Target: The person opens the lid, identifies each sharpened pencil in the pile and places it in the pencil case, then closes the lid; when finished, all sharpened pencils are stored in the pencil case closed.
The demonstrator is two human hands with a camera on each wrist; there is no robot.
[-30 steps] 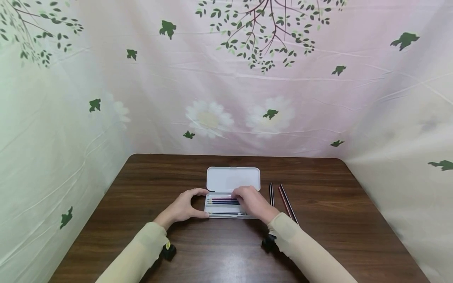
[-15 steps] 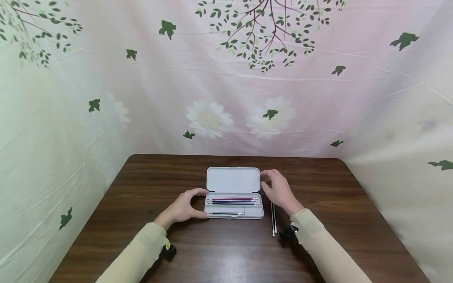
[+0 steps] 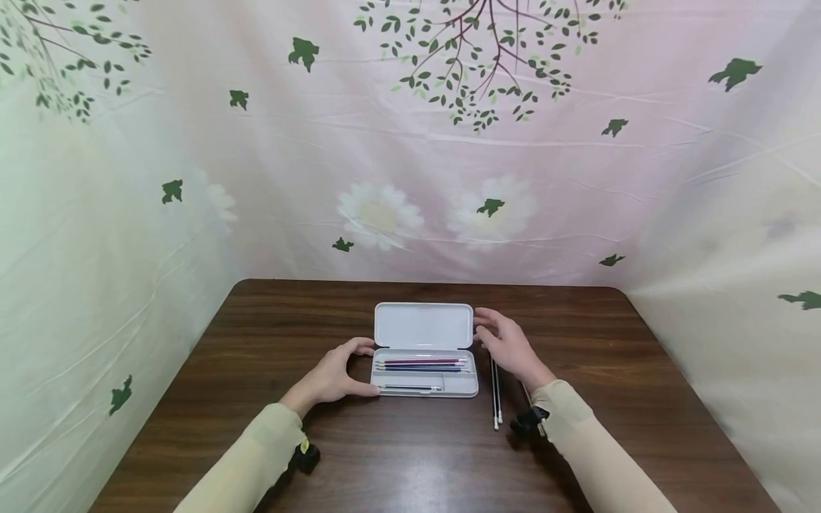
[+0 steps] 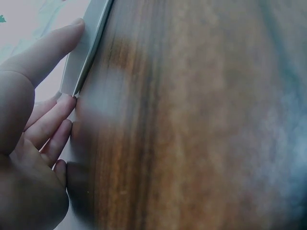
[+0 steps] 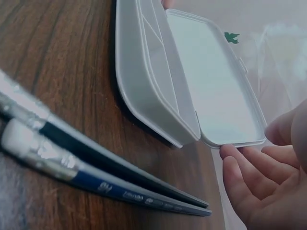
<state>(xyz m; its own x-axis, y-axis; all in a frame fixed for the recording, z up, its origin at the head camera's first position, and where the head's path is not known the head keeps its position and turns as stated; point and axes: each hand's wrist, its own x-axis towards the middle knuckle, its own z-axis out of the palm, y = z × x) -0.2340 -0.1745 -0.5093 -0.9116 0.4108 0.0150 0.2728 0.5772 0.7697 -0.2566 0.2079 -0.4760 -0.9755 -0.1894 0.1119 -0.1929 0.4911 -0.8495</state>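
Note:
A white pencil case (image 3: 459,386) lies with its lid (image 3: 423,325) raised. Several pencils (image 3: 420,365) fill its back compartment, and one more pencil (image 3: 410,387) sits in the front slot. My left hand (image 3: 335,372) holds the case's left end, thumb at the front corner and fingers behind; in the left wrist view the thumb (image 4: 57,45) presses its edge. My right hand (image 3: 509,348) has its thumb and fingers at the lid's right edge. In the right wrist view those fingertips (image 5: 229,152) touch the lid's rim.
Two dark pencils (image 3: 496,399) with white erasers lie right of the case. Under the right wrist another pencil end (image 3: 542,429) shows, mostly hidden. The brown wooden table (image 3: 308,306) is surrounded by a patterned cloth (image 3: 288,178).
My right hand has left the back compartment, where it was over the pencils, and moved right and back to the lid's edge. The left hand has stayed on the case.

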